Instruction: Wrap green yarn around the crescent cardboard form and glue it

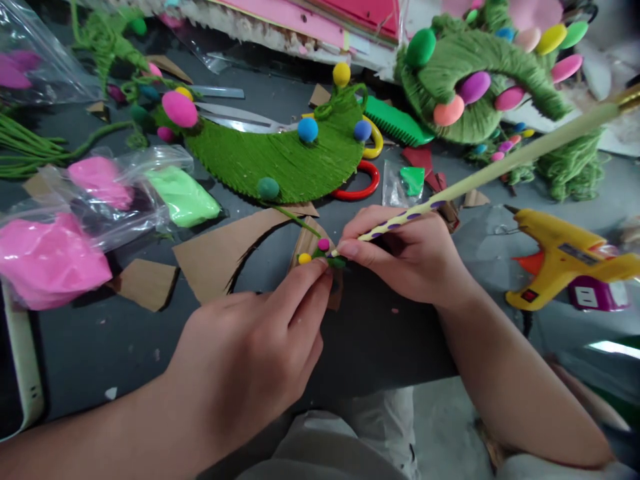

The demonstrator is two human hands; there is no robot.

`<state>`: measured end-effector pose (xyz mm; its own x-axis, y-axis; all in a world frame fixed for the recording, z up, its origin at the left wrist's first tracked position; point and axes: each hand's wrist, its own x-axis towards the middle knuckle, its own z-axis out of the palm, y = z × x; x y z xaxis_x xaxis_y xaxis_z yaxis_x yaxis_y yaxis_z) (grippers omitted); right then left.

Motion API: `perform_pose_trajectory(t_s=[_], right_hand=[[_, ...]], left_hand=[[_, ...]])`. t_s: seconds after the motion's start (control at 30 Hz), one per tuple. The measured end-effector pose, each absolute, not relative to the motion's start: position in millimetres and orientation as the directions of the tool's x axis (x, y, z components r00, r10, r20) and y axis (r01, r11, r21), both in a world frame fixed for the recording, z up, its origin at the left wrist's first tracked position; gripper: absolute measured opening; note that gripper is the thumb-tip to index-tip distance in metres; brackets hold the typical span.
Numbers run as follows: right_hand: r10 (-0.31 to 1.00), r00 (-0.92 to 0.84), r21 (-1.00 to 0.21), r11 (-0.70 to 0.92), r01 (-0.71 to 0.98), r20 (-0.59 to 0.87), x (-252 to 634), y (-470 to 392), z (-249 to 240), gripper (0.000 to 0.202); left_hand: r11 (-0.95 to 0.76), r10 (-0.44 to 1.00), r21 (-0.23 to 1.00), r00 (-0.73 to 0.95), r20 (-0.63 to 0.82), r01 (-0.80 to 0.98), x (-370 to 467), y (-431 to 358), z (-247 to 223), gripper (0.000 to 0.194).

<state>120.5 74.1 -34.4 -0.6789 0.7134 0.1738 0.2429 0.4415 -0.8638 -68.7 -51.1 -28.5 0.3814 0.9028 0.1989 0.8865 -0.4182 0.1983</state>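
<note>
My left hand (270, 333) pinches a small green piece (336, 262) that bears a yellow ball (305, 259) and a magenta ball (323, 245). In my right hand (410, 257) is a pale yellow pencil-like stick (465, 183) with purple spots; its lower tip touches or nearly touches the small piece. A thin green strand runs from this piece up to a green yarn-wrapped crescent (280, 163), which lies just above my hands and carries blue, yellow, teal and pink balls. Cut cardboard (220, 257) lies beside and partly under the small piece.
Yellow-and-red-handled scissors (367, 180) lie partly under the crescent. Bags of pink clay (50, 260) and green clay (183, 197) are at left. A yellow glue gun (565, 260) stands at right, below another wrapped crescent (455, 80). The table edge is near my lap.
</note>
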Motion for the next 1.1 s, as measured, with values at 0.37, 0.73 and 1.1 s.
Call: perform_pose_trajectory(t_s=[0.37, 0.73, 1.1], right_hand=[[0.737, -0.669, -0.86, 0.399, 0.316, 0.096, 119.2, 73.5, -30.3, 0.017], [0.741, -0.666, -0.843, 0.408, 0.349, 0.082, 117.0, 73.8, -29.2, 0.016], [0.721, -0.688, -0.833, 0.43, 0.348, 0.086, 116.2, 73.5, -27.4, 0.016]], left_hand=[[-0.429, 0.898, 0.242, 0.382, 0.217, 0.87, -69.5, -50.6, -29.1, 0.041], [-0.433, 0.896, 0.252, 0.385, 0.221, 0.865, -69.3, -50.8, -28.7, 0.04], [-0.433, 0.895, 0.24, 0.38, 0.235, 0.869, -68.3, -50.4, -29.3, 0.04]])
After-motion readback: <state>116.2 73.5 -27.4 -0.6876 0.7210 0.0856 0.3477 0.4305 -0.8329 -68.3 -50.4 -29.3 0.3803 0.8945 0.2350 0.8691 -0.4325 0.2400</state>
